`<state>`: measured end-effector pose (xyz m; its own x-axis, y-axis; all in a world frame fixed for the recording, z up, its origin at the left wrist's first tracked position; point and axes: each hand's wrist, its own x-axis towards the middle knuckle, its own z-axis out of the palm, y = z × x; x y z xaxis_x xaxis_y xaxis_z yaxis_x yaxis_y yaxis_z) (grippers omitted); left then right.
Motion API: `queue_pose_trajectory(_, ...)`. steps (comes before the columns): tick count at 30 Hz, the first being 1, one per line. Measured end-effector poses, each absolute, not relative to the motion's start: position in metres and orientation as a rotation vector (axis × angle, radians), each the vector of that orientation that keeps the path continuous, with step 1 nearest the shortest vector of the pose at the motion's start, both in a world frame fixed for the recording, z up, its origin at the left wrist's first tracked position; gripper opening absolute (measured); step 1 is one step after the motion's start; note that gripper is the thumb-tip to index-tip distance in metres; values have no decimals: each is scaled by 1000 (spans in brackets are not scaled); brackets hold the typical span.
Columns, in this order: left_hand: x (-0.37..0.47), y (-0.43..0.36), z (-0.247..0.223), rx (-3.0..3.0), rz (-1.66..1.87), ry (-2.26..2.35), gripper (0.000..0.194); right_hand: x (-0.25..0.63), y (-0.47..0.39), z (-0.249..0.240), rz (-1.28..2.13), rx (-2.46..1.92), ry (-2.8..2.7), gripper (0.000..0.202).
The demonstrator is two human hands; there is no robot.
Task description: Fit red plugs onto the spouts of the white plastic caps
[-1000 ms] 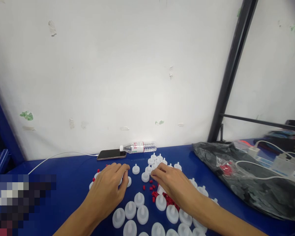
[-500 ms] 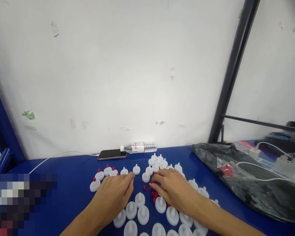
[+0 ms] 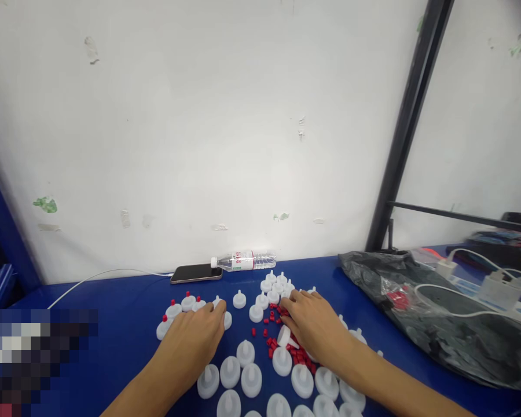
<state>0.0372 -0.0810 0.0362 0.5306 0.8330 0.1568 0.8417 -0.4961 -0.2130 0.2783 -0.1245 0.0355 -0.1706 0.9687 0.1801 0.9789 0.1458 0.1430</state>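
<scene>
Far left of the red cap pile [image 3: 301,356], four white nozzle lids [image 3: 173,311] carry red tips: fitted. Adjacent, the left hand [image 3: 195,339] has fingers bent, close together; grip cannot be determined. Left of and nearer than the pile, bare lids [image 3: 252,379] are unfitted. At the pile, the right hand [image 3: 321,327] has fingers curled; grip hidden. Most visible lids lack tips: early stage, by judgement.
</scene>
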Motion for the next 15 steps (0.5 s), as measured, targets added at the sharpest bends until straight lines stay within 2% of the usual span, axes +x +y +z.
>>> queue_pose_trajectory(11, 40, -77, 21, -2546, 24, -1393, 27, 277, -123, 39, -307, -2001, -2411, 15)
queue_pose_trajectory(15, 39, -72, 14, -2564, 50, -1375, 32, 278, -120, 35, -319, -1951, -2451, 15)
